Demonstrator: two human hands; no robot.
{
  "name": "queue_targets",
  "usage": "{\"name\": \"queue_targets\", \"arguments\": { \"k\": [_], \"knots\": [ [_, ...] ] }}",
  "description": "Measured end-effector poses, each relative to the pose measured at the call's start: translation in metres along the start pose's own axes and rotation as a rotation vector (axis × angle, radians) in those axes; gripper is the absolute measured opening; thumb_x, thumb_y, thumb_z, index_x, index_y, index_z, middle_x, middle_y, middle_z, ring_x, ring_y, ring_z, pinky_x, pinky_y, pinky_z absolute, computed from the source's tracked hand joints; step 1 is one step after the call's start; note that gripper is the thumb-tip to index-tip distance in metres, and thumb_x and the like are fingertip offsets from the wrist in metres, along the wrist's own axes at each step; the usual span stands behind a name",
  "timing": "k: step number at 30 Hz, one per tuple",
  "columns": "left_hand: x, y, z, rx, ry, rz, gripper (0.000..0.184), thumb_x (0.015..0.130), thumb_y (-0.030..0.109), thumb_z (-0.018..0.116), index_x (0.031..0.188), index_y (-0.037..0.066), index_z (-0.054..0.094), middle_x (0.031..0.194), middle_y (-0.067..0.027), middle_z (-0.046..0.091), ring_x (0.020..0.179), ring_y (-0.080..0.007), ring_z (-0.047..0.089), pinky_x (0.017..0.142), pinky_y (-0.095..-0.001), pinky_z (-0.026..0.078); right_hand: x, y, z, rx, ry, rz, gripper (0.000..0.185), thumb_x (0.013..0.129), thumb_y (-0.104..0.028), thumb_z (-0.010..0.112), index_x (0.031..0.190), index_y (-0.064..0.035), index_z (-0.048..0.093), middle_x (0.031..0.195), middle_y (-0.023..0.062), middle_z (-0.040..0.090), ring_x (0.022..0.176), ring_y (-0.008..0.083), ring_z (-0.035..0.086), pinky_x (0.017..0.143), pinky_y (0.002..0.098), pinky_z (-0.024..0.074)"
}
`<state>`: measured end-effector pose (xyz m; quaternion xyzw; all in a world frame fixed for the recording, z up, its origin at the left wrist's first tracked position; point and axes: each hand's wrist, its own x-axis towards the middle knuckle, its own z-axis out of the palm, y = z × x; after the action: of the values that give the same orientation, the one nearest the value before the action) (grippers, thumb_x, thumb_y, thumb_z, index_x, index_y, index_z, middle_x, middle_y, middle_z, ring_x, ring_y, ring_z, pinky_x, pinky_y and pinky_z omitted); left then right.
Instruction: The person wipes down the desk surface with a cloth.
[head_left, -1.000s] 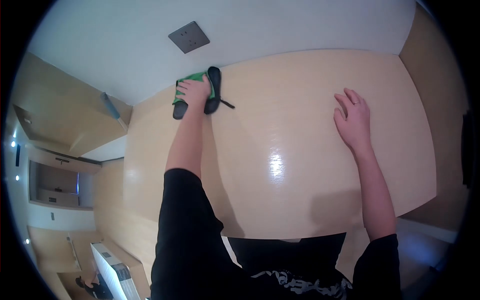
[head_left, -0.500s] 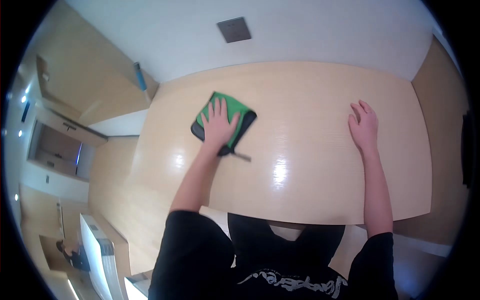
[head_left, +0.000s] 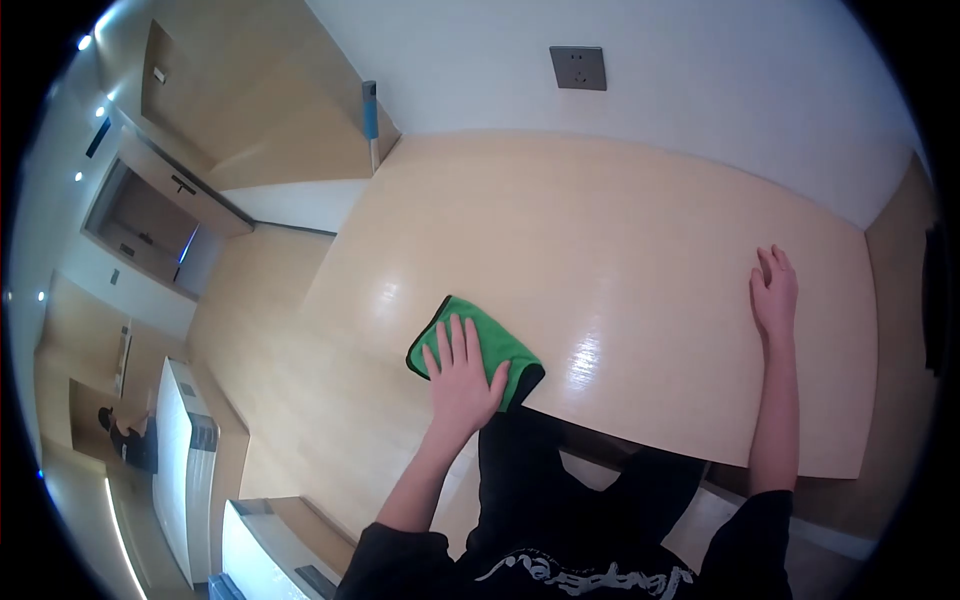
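My left hand [head_left: 464, 388] lies flat with its fingers spread on a green cloth [head_left: 500, 345] with dark edging. The cloth rests near the front edge of a pale wood-look table [head_left: 650, 270], and the hand covers its lower left part. Farther right, my right hand [head_left: 776, 290] is over the tabletop with fingers loosely bent and slightly apart, holding nothing. Whether that hand touches the surface I cannot tell.
A grey wall socket [head_left: 579, 68] is on the white wall behind the table. A blue-and-grey stick-like thing [head_left: 370, 115] stands by the far left corner. White-topped units [head_left: 185, 460] stand at lower left, with another person [head_left: 132, 440] beyond them.
My left hand has drawn the cloth toward me, from mid-table to near the front edge. The cloth's dark strap no longer shows. The camera view has turned left.
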<state>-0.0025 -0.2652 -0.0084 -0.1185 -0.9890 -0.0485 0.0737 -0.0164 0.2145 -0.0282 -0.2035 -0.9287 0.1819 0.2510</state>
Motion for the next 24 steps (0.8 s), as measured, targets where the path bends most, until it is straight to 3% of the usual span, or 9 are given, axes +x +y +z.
{"name": "queue_targets", "arguments": {
  "k": [4, 10, 14, 15, 20, 24],
  "knots": [
    [0.04, 0.002, 0.006, 0.038, -0.018, 0.016, 0.079, 0.094, 0.043, 0.05, 0.148, -0.007, 0.022, 0.155, -0.027, 0.018, 0.145, -0.0432, 0.015, 0.113, -0.0621, 0.014, -0.005, 0.007, -0.001, -0.001, 0.002, -0.001, 0.037, 0.088, -0.016, 0.057, 0.123, -0.0034, 0.062, 0.139, 0.0212, 0.05, 0.129, 0.0366, 0.045, 0.11, 0.0436, 0.0345],
    [0.15, 0.009, 0.036, 0.021, 0.011, -0.023, 0.079, 0.096, 0.05, 0.043, 0.148, -0.006, 0.023, 0.155, -0.0266, 0.02, 0.145, -0.0433, 0.016, 0.113, -0.0636, 0.014, -0.009, -0.003, -0.006, -0.007, -0.008, -0.005, 0.037, 0.089, -0.017, 0.056, 0.124, -0.0025, 0.06, 0.139, 0.0211, 0.05, 0.13, 0.0378, 0.044, 0.111, 0.0457, 0.0312],
    [0.235, 0.033, 0.047, -0.001, 0.019, -0.098, 0.082, 0.094, 0.054, 0.04, 0.149, -0.005, 0.022, 0.155, -0.0265, 0.02, 0.144, -0.0446, 0.016, 0.113, -0.0644, 0.013, -0.033, -0.067, -0.014, -0.112, 0.059, -0.16, 0.045, 0.089, -0.018, 0.056, 0.13, 0.0012, 0.053, 0.146, 0.0208, 0.041, 0.141, 0.0372, 0.031, 0.116, 0.0552, 0.0161],
    [0.25, 0.038, 0.05, -0.009, 0.02, -0.099, 0.082, 0.094, 0.054, 0.04, 0.149, -0.005, 0.022, 0.155, -0.0265, 0.02, 0.144, -0.0446, 0.016, 0.113, -0.0644, 0.013, -0.04, -0.086, -0.019, -0.118, 0.06, -0.164, 0.045, 0.089, -0.018, 0.056, 0.13, 0.0012, 0.053, 0.146, 0.0208, 0.041, 0.141, 0.0372, 0.031, 0.116, 0.0552, 0.0161],
    [0.339, 0.057, 0.067, -0.026, 0.067, -0.183, 0.083, 0.094, 0.054, 0.037, 0.148, -0.008, 0.023, 0.155, -0.0267, 0.021, 0.144, -0.045, 0.014, 0.112, -0.0653, 0.011, -0.044, -0.096, -0.012, -0.144, -0.228, -0.198, 0.06, 0.085, -0.023, 0.061, 0.139, -0.0009, 0.045, 0.153, 0.0193, 0.031, 0.145, 0.035, 0.023, 0.118, 0.0533, 0.0115],
    [0.386, 0.062, 0.077, -0.051, 0.095, -0.144, 0.084, 0.093, 0.054, 0.038, 0.146, -0.01, 0.024, 0.154, -0.0292, 0.022, 0.144, -0.0468, 0.014, 0.111, -0.0668, 0.011, -0.046, -0.101, -0.009, -0.162, -0.296, -0.156, 0.062, 0.084, -0.021, 0.06, 0.14, -0.0015, 0.044, 0.153, 0.0193, 0.032, 0.145, 0.0349, 0.024, 0.117, 0.0533, 0.0121]
  ]
}}
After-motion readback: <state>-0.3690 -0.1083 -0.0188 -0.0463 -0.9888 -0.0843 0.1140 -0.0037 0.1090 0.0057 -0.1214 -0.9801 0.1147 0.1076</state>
